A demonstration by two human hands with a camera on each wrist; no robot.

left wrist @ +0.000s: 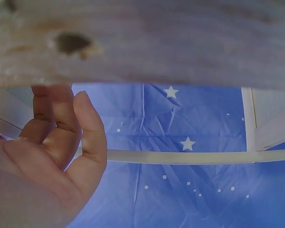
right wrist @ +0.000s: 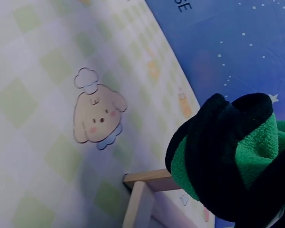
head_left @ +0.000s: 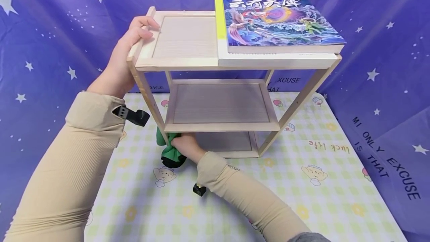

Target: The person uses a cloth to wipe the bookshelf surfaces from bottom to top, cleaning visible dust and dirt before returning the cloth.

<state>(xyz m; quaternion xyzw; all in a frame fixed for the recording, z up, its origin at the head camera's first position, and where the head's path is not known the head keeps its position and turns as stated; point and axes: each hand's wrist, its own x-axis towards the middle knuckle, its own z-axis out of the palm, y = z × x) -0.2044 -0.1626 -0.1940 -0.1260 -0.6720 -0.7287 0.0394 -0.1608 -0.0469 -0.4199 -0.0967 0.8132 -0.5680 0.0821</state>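
A three-tier wooden shelf (head_left: pixel 188 63) stands on the covered table. My left hand (head_left: pixel 125 49) grips the left end of its top tier, fingers bent over the end rail; the left wrist view shows the same hand (left wrist: pixel 61 152) curled by the blurred wood. Low at the shelf's left front leg (head_left: pixel 147 96), my right hand (head_left: pixel 188 145) holds a green cloth with black edging (head_left: pixel 172 156). Part of the cloth shows on the far side of that leg. The right wrist view shows the bunched cloth (right wrist: pixel 213 161) up close, with the fingers hidden.
Two stacked books, the upper a colourful illustrated book (head_left: pixel 279 21), lie on the right of the top tier. The middle tier (head_left: pixel 221 102) and bottom tier (head_left: pixel 225 142) sit below. A checked tablecloth (head_left: pixel 285 197) covers the table; a purple star curtain (head_left: pixel 379 47) surrounds it.
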